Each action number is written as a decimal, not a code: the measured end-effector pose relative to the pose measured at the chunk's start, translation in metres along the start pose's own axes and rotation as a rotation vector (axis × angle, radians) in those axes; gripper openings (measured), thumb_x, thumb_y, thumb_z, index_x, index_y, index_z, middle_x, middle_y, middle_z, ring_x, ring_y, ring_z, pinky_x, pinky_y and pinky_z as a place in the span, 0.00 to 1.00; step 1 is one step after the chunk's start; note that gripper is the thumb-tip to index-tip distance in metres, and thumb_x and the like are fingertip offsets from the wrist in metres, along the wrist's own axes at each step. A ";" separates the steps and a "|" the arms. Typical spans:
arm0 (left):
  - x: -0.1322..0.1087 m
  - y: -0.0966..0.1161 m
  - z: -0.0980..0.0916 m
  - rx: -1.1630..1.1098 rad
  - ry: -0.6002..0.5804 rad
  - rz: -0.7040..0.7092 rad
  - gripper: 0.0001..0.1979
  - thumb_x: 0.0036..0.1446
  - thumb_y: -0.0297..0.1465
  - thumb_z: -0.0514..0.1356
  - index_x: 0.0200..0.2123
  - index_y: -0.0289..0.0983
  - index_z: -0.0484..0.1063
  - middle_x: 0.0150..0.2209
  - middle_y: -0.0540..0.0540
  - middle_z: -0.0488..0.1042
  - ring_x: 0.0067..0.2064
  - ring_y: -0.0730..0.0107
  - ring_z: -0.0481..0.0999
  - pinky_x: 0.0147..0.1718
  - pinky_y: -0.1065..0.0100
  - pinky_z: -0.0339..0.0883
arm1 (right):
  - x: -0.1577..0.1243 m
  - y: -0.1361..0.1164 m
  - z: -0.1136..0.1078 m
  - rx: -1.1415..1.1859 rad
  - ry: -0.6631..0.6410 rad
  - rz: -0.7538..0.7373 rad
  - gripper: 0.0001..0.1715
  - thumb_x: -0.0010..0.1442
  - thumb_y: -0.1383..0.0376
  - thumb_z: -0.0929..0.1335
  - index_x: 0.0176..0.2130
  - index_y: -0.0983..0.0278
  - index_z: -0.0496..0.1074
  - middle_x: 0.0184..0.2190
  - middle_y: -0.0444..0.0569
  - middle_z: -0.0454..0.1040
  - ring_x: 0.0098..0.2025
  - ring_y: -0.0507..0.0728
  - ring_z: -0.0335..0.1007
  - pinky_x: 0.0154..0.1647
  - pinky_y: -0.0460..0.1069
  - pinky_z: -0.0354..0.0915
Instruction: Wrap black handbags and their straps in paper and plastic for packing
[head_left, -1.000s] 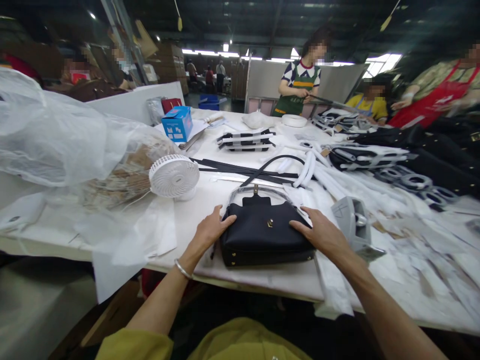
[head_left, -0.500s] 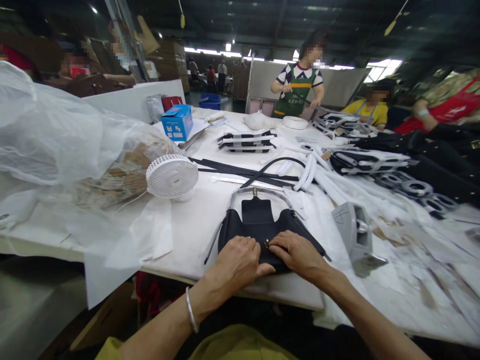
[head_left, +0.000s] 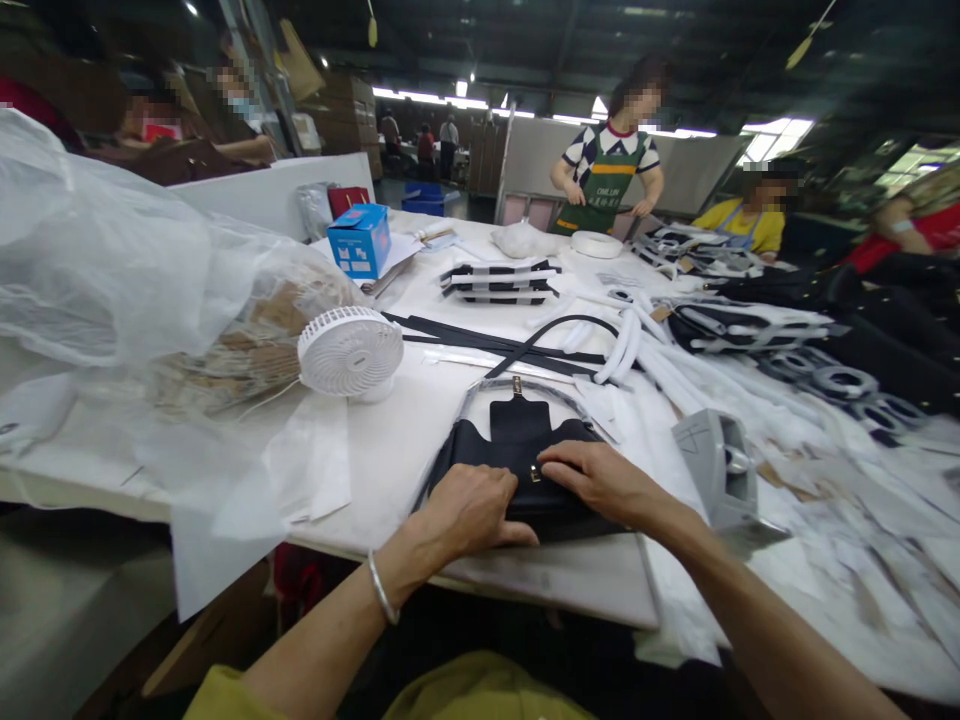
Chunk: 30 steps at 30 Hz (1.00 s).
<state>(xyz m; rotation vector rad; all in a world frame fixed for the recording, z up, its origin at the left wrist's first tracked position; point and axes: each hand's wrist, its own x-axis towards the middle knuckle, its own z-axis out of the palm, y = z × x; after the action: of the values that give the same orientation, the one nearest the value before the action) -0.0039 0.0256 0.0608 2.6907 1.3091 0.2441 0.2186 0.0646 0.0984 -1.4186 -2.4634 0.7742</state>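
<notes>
1. Left hand (head_left: 469, 505), silver bangle (head_left: 382, 588) at the wrist: palm down on the front of the black, smooth leather-like handbag (head_left: 516, 455). Thumb stands apart from fingers; whether its grip pinches any edge, I cannot tell.
2. Right hand (head_left: 600, 480): fingertips rest just beside the small gold-coloured clasp (head_left: 535, 472). Thumb hidden; grip's closure cannot be told.
3. Handbag location: near edge of the white table (head_left: 405, 430), black flap (head_left: 519, 421) laid back, away from the clasp.
4. Step in hand, in my judgement: steadying and handling the front panel around the clasp. The next move calls for a steady left hand and light fingertips at the metal.
5. Beyond: round white plastic fan (head_left: 351, 352) to the left; long flat black straps (head_left: 480, 340) behind the handbag; blue cardboard box (head_left: 360, 242) farther back.
6. Far side: co-worker in a green apron (head_left: 609, 190), standing.
</notes>
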 end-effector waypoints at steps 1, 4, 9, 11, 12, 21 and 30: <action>0.000 -0.002 0.000 0.006 0.008 0.008 0.28 0.51 0.56 0.61 0.39 0.35 0.70 0.35 0.42 0.78 0.37 0.55 0.79 0.34 0.63 0.70 | -0.011 0.001 0.001 -0.021 -0.011 -0.025 0.21 0.63 0.52 0.65 0.51 0.57 0.77 0.51 0.50 0.77 0.54 0.63 0.71 0.58 0.58 0.62; -0.005 -0.001 0.002 0.041 0.094 0.073 0.30 0.52 0.50 0.66 0.49 0.34 0.68 0.47 0.37 0.77 0.48 0.52 0.77 0.45 0.59 0.70 | -0.037 0.013 0.004 -0.130 -0.013 -0.087 0.39 0.52 0.48 0.74 0.59 0.57 0.70 0.60 0.53 0.69 0.64 0.68 0.60 0.67 0.64 0.49; -0.011 0.019 0.009 0.094 0.151 0.115 0.35 0.53 0.38 0.68 0.60 0.34 0.60 0.60 0.33 0.68 0.61 0.49 0.67 0.59 0.51 0.60 | -0.044 0.036 0.017 -0.313 -0.019 -0.125 0.52 0.44 0.55 0.78 0.64 0.59 0.63 0.65 0.57 0.61 0.67 0.69 0.54 0.67 0.66 0.48; -0.006 0.023 0.008 0.082 0.070 0.076 0.30 0.52 0.36 0.69 0.56 0.34 0.64 0.54 0.33 0.73 0.55 0.51 0.73 0.54 0.54 0.66 | -0.040 0.037 0.024 -0.359 -0.057 -0.159 0.51 0.44 0.59 0.78 0.64 0.61 0.62 0.64 0.59 0.62 0.66 0.69 0.57 0.67 0.66 0.48; -0.002 0.023 0.008 0.068 0.019 0.052 0.26 0.53 0.34 0.68 0.52 0.33 0.66 0.50 0.35 0.75 0.51 0.52 0.76 0.49 0.56 0.69 | -0.038 0.037 0.026 -0.375 -0.076 -0.174 0.50 0.45 0.61 0.77 0.64 0.62 0.63 0.64 0.59 0.62 0.65 0.69 0.58 0.67 0.66 0.48; 0.016 0.009 0.015 0.073 -0.175 -0.024 0.09 0.61 0.26 0.57 0.43 0.37 0.75 0.38 0.41 0.81 0.37 0.56 0.81 0.34 0.63 0.73 | -0.023 0.052 0.028 -0.299 -0.108 -0.267 0.26 0.55 0.74 0.67 0.52 0.57 0.74 0.46 0.50 0.80 0.48 0.60 0.76 0.51 0.51 0.68; -0.032 0.017 0.077 0.397 0.264 0.088 0.26 0.66 0.28 0.50 0.66 0.43 0.56 0.63 0.42 0.66 0.62 0.50 0.65 0.60 0.40 0.54 | -0.054 0.074 0.087 -0.556 0.276 -0.385 0.41 0.58 0.74 0.65 0.67 0.57 0.56 0.66 0.51 0.60 0.68 0.66 0.52 0.65 0.68 0.52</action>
<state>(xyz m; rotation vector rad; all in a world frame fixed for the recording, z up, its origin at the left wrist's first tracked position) 0.0054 -0.0146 -0.0134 3.1423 1.4422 0.3986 0.2660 0.0194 -0.0097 -1.0297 -2.7005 -0.1896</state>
